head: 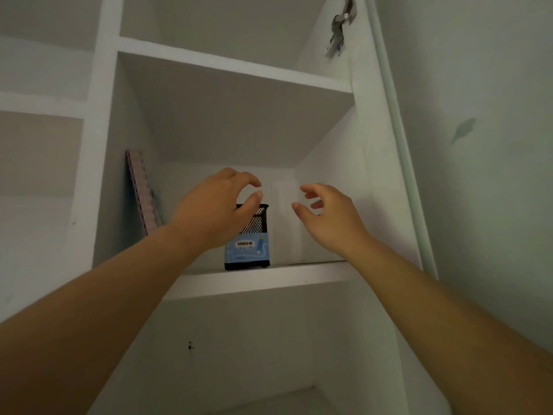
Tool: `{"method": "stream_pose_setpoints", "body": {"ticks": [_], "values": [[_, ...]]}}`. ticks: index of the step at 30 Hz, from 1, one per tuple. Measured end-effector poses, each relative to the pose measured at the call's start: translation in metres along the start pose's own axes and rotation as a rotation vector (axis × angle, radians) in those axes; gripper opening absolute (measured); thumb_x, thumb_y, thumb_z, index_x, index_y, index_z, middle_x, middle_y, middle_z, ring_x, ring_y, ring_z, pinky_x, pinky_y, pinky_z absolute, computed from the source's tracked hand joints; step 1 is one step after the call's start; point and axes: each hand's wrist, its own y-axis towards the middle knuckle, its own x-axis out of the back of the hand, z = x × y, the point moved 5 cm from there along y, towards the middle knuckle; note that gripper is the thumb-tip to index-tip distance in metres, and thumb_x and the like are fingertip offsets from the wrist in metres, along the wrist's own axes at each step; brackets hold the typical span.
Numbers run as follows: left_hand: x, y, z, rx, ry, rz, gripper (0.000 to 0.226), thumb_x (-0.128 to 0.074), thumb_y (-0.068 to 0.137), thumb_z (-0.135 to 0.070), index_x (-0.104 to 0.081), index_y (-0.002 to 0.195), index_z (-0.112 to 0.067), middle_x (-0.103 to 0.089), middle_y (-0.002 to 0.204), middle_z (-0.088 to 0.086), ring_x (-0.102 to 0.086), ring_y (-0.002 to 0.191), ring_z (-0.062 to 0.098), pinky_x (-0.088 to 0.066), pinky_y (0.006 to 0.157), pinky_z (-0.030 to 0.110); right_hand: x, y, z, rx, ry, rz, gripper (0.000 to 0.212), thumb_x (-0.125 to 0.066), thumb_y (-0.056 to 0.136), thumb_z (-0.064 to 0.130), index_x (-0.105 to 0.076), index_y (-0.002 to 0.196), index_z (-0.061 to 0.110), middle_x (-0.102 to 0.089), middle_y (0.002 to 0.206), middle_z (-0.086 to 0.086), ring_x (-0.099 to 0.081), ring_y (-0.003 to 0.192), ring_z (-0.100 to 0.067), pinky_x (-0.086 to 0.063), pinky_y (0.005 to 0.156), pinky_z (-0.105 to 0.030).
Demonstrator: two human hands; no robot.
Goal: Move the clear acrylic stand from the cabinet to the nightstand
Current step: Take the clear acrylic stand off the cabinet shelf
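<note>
White cabinet (89, 181) seen from below, door swung open at right, metal hinge (339, 28) fixed high on the side panel. Both forearms raised into the middle compartment. Left hand (209, 211) held loosely spread, fingers curled, thumb and forefinger apart, nothing gripped; it sits in front of the black mesh pen holder (254, 232), whether touching it cannot be told. Right hand (327, 217) likewise unclenched and empty, fingers curved toward the left, thumb lowered. Between the two hands, the clear acrylic stand (284, 217) noted upright on the shelf board (269, 280), just beside the pen holder on its right and set toward the rear right corner; neither hand seen in contact with it. Stand very faint against the white back wall; only its pale vertical edges can be made out, lower part and base hard to trace. Pen holder placed close to the shelf's front edge, a blue printed label across its lower half, upper left part covered by the left hand. A pink checked notebook (140, 190) leaned against the left inner wall, well apart from the pen holder, lower end hidden behind the left forearm. Open room left above the objects up to the next shelf. Compartment below partly cut off by the frame, a small dark mark (190, 345) on its back wall
</note>
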Motion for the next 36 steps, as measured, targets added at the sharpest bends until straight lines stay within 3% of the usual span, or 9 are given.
{"method": "stream_pose_setpoints", "body": {"ticks": [11,17,26,31,36], "values": [[-0.014,0.058,0.026,0.023,-0.062,0.018,0.034,-0.041,0.091,-0.042,-0.053,0.118,-0.027,-0.055,0.119,0.005,-0.047,0.087,0.015,-0.042,0.079,0.032,-0.024,0.075,-0.017,0.039,-0.137,0.042,0.043,-0.058,0.088,0.032,-0.05,0.126,0.012,-0.054,0.124,-0.01,-0.052,0.109,-0.02,-0.037,0.086,-0.023],[-0.022,0.05,0.038,0.039,-0.186,-0.056,0.033,-0.042,0.091,-0.038,-0.054,0.12,-0.028,-0.054,0.123,0.004,-0.051,0.108,0.018,-0.041,0.088,0.031,-0.053,0.093,-0.03,0.112,-0.303,0.173,0.049,-0.056,0.088,0.035,-0.046,0.13,0.012,-0.046,0.134,-0.01,-0.045,0.12,-0.023,-0.034,0.098,-0.029],[-0.021,0.041,0.052,0.073,-0.229,-0.051,0.034,-0.04,0.092,-0.038,-0.052,0.123,-0.031,-0.054,0.124,0.002,-0.049,0.111,0.016,-0.041,0.092,0.034,-0.062,0.114,-0.055,0.05,-0.403,0.269,0.063,-0.057,0.086,0.042,-0.035,0.138,0.014,-0.037,0.143,-0.009,-0.036,0.129,-0.024,-0.029,0.105,-0.032],[-0.02,0.041,0.054,0.072,-0.237,-0.059,0.039,-0.038,0.09,-0.043,-0.051,0.124,-0.031,-0.054,0.125,0.003,-0.049,0.112,0.018,-0.041,0.092,0.034,-0.054,0.12,-0.064,0.013,-0.406,0.306,0.048,-0.06,0.084,0.039,-0.051,0.125,0.015,-0.057,0.116,-0.01,-0.052,0.105,-0.023,-0.041,0.088,-0.03],[-0.018,0.041,0.05,0.069,-0.246,-0.066,0.036,-0.04,0.092,-0.038,-0.051,0.125,-0.031,-0.053,0.126,0.002,-0.048,0.112,0.017,-0.04,0.091,0.032,-0.037,0.122,-0.053,0.076,-0.356,0.202,0.034,-0.067,0.081,0.032,-0.061,0.111,0.018,-0.058,0.094,-0.004,-0.057,0.093,-0.023,-0.047,0.085,-0.036]]}}
